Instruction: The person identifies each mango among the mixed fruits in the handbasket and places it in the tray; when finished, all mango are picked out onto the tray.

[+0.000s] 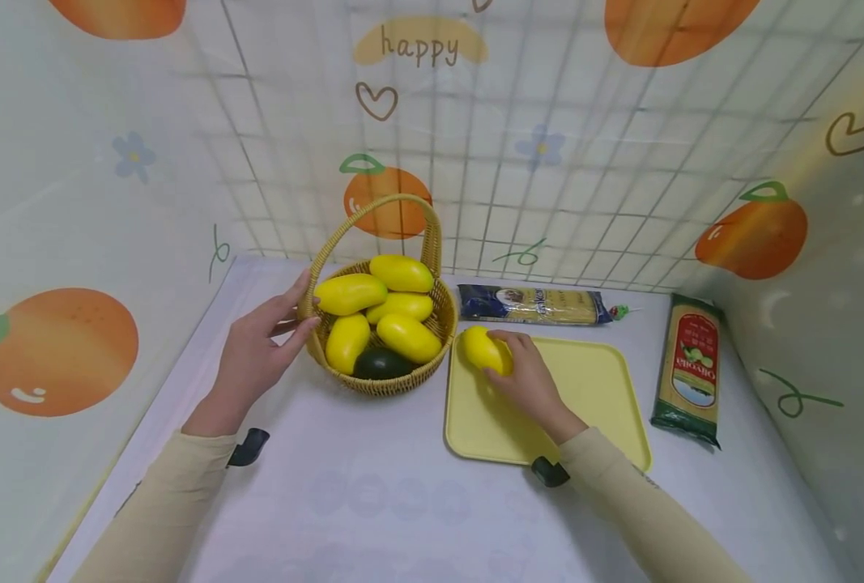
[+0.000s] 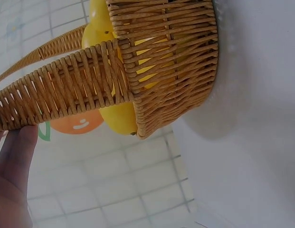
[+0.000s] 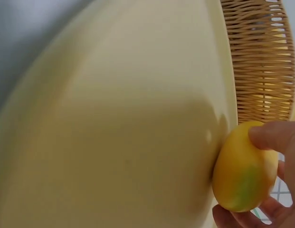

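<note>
A wicker basket with a tall handle holds several yellow mangoes and one dark green avocado. My left hand holds the left side of the basket's handle, fingers and thumb on either side of it. On the right, my right hand grips a single mango between thumb and fingers, at the upper left corner of a yellow tray. In the right wrist view this mango shows a greenish patch and sits close to the tray's surface.
Behind the tray lies a blue-ended pasta packet, with a small wrapped lollipop at its right end. A green and red noodle packet lies right of the tray. A wire grid behind a printed sheet stands at the back.
</note>
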The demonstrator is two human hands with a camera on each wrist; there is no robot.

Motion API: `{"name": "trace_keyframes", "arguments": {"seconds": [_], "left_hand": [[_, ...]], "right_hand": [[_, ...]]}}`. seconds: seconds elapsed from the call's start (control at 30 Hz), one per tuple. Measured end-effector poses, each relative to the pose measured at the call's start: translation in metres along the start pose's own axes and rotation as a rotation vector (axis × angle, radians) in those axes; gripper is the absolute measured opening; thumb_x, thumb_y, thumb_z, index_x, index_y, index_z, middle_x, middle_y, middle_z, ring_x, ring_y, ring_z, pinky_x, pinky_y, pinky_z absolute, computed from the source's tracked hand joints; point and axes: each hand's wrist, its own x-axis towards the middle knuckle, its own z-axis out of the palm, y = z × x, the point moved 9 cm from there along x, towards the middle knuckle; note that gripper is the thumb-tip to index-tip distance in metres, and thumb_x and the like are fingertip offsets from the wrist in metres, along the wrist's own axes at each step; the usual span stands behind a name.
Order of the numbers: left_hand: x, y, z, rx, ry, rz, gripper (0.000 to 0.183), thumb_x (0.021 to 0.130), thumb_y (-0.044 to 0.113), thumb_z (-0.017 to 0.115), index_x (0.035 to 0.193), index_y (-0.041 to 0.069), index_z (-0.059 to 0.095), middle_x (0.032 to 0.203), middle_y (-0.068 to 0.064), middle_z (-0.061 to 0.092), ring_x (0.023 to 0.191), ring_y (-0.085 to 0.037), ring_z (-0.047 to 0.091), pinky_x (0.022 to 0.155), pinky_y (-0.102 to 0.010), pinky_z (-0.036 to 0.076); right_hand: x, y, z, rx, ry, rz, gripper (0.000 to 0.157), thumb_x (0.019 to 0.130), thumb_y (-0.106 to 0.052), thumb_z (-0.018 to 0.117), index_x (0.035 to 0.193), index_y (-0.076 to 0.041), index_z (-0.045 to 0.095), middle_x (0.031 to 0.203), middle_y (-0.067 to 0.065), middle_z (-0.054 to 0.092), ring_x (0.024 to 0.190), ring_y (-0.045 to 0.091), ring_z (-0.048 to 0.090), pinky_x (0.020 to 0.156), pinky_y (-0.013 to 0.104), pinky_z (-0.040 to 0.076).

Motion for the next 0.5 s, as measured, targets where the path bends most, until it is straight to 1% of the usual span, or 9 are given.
{"name": "trace_keyframes", "arguments": {"seconds": [0.27, 0.5], "left_hand": [[0.0, 0.0, 0.001, -0.003, 0.004, -0.003, 0.082, 0.087, 0.0, 0.079, 0.156, 0.027, 0.043, 0.121, -0.011, 0.071, 0.096, -0.028, 0.073, 0.081, -0.04, 0.062], [-0.001, 0.0, 0.0, 0.01, 0.003, -0.006, 0.082, 0.087, 0.002, 0.079, 0.156, 0.027, 0.043, 0.121, -0.011, 0.071, 0.095, -0.029, 0.074, 0.08, -0.042, 0.063]], "right_hand": [[-0.003, -0.002, 0.001, -0.011, 0.019, 0.004, 0.061, 0.089, -0.019, 0.079, 0.144, -0.013, 0.054, 0.144, 0.021, 0.045, 0.133, 0.04, 0.045, 0.114, 0.057, 0.04], [-0.005, -0.011, -0.006, -0.016, 0.035, -0.018, 0.065, 0.088, -0.023, 0.081, 0.146, -0.014, 0.052, 0.145, 0.02, 0.045, 0.134, 0.039, 0.044, 0.115, 0.057, 0.038]]}}
